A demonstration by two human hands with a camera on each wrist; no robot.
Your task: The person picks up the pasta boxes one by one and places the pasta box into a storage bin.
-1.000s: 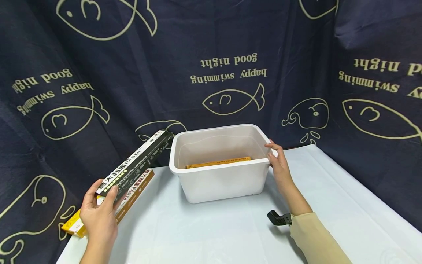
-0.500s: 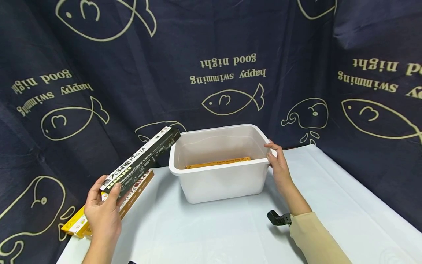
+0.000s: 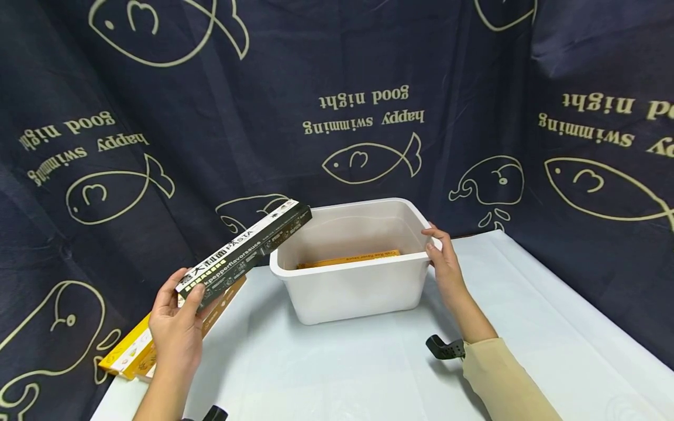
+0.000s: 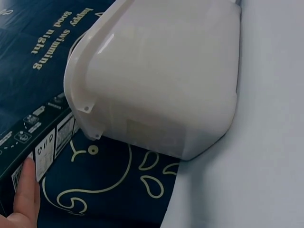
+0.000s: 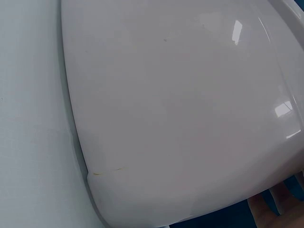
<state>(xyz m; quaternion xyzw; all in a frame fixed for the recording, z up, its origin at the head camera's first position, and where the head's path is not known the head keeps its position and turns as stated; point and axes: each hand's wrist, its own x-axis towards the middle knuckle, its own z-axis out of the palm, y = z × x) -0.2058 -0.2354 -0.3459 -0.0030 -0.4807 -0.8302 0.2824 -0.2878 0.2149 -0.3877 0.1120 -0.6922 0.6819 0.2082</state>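
Observation:
My left hand (image 3: 176,330) grips the near end of a long black-and-white pasta box (image 3: 244,251), tilted up toward the right. The box's far end overlaps the left rim of a white plastic bin (image 3: 358,292) in the head view. In the left wrist view, a finger lies along the dark box (image 4: 35,128) beside the bin (image 4: 156,71). My right hand (image 3: 444,263) holds the bin's right rim, thumb outside; in the right wrist view the bin wall (image 5: 180,109) fills most of the picture. An orange box (image 3: 350,258) lies inside the bin.
A yellow box (image 3: 123,354) and a brown-edged pasta box (image 3: 223,304) lie on the table (image 3: 316,374) at the left, partly hidden behind my left hand. A dark curtain (image 3: 253,117) hangs behind the bin.
My left hand has carried the black pasta box up and to the right, away from the boxes at the left and toward the bin. The right hand and bin stay put.

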